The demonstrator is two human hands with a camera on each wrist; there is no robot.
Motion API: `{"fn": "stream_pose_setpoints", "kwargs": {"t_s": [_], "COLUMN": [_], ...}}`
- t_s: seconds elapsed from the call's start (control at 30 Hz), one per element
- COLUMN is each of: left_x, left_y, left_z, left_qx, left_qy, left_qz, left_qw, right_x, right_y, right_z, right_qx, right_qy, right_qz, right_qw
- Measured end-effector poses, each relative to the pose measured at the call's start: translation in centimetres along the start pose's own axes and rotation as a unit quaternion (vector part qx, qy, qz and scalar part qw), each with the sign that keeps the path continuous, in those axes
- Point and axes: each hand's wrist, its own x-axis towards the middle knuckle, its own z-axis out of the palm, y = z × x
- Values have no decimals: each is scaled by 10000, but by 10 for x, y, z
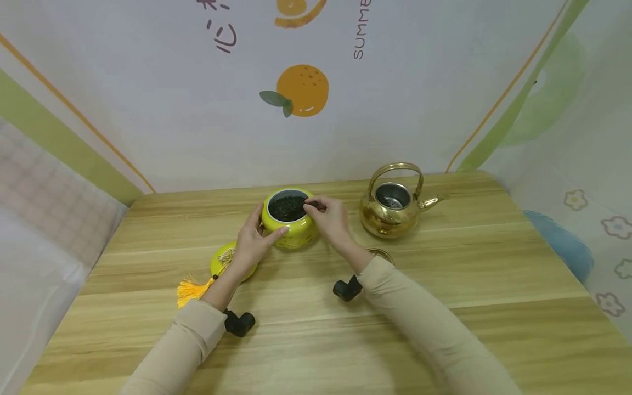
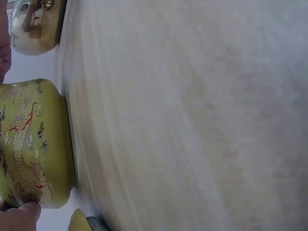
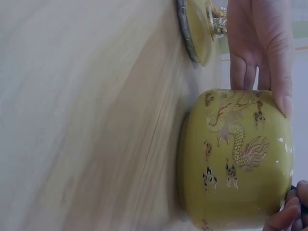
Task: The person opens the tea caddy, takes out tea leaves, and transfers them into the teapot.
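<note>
A yellow jar [image 1: 294,236] with a dragon pattern stands on the table, filled with dark dried leaves [image 1: 283,207] that look like tea. My left hand [image 1: 253,241] holds its left side, thumb on the front and fingers around the far side. At the jar's right rim, my right hand [image 1: 331,216] pinches a small dark piece [image 3: 294,188]; I cannot tell whether it is a scoop handle or leaves. The jar's yellow lid [image 1: 222,258], with an orange tassel [image 1: 190,291], lies partly hidden behind my left wrist. In the left wrist view, the jar's dragon side [image 2: 33,144] shows.
A golden teapot [image 1: 390,219] stands right of the jar, uncovered, its strainer [image 1: 393,197] showing and its spout pointing right. A round golden lid [image 1: 381,254] is partly hidden behind my right wrist. Black camera mounts [image 1: 240,325] hang at both wrists. A printed cloth [image 1: 222,137] rises behind the wooden table [image 1: 306,345].
</note>
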Motion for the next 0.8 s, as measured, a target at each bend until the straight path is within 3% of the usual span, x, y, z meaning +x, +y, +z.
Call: {"fn": "stream_pose_setpoints", "kwargs": {"t_s": [0.27,0.8], "left_x": [0,0], "left_y": [0,-3], "left_z": [0,0], "left_qx": [-6,-21], "left_qy": [-11,23], "left_qz": [-99,43], "left_qw": [10000,10000], "right_x": [-3,-14], "right_y": [0,3], "right_z": [-5,-21], "right_qx": [521,1546], "right_qy": [73,398], "right_qz": [264,44], "right_qw": [9983,9872]}}
